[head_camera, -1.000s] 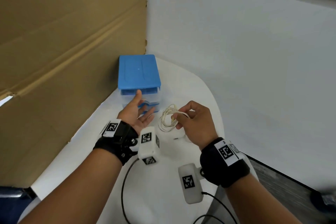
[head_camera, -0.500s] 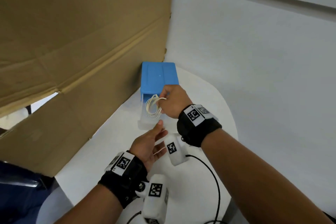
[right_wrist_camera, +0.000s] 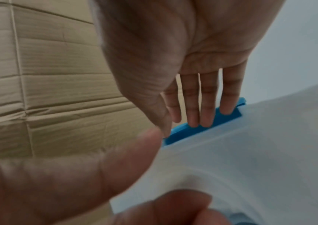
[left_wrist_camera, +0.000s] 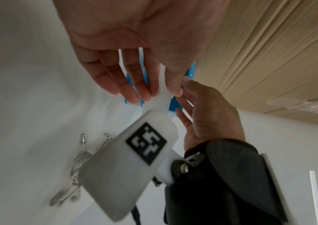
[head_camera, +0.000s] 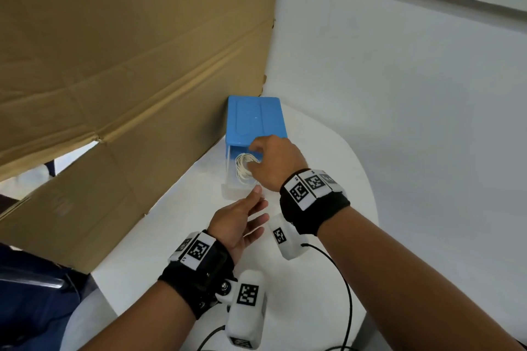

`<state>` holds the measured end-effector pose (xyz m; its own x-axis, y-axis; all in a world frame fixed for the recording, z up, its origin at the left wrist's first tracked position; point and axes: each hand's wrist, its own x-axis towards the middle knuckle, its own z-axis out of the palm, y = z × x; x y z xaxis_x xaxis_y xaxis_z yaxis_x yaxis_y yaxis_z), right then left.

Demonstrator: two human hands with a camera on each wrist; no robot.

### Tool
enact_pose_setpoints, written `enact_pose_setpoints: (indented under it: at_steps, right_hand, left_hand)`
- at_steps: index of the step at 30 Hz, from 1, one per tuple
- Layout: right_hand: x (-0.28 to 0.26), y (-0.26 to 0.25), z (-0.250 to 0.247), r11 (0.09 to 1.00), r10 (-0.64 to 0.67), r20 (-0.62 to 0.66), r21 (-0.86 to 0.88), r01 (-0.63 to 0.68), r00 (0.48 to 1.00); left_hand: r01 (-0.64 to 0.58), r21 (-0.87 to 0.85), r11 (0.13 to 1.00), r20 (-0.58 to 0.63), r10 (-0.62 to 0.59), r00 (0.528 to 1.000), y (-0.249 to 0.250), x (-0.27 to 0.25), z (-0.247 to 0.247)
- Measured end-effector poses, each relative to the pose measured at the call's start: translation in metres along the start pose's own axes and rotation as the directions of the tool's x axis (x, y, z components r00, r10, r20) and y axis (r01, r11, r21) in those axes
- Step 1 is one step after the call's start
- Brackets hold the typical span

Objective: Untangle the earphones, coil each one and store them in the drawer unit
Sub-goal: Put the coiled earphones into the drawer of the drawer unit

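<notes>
The right hand (head_camera: 273,162) reaches over the pulled-out clear drawer of the blue-topped plastic drawer unit (head_camera: 255,120), which stands on the white counter (head_camera: 328,185) against the brown cardboard wall (head_camera: 128,65). The coiled white earphone cable (head_camera: 243,167) sits in the drawer just under its fingers (right_wrist_camera: 206,106), which are straight and slightly spread (no pinch visible). The left hand (head_camera: 238,221) hovers nearer, palm up, fingers relaxed and apart. Another white earphone bundle (left_wrist_camera: 73,175) lies on the counter.

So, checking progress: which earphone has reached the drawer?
The coiled earphone under the right hand, at the pulled-out drawer; the other earphone lies bunched on the table.
</notes>
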<state>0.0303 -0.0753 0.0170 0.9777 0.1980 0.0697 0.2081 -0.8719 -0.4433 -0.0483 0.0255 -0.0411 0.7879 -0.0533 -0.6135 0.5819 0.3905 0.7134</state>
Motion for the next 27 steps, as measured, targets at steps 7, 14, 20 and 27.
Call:
enact_pose_setpoints:
  at_steps: [7,14,20,27]
  right_hand:
    - [-0.020,0.002,-0.003,0.970,-0.210,0.066,-0.109,0.217,0.975]
    - [-0.041,0.057,-0.015,0.861,0.134,-0.335,0.506,0.058,0.933]
    - [-0.082,0.142,0.001,0.734,0.506,-0.210,0.614,-0.290,0.837]
    - [-0.129,0.174,0.042,0.708,0.586,-0.042,0.511,-0.487,0.809]
  left_hand:
    - [-0.039,-0.010,0.999,0.010,0.039,0.999,-0.003,0.002,-0.001]
    - [-0.044,0.016,0.999,-0.048,0.045,0.998,0.011,0.019,0.010]
    - [0.013,-0.162,0.987,-0.017,-0.016,1.000,0.035,0.054,0.032]
    - [0.021,-0.225,0.974,-0.028,-0.028,0.999,0.036,0.073,0.046]
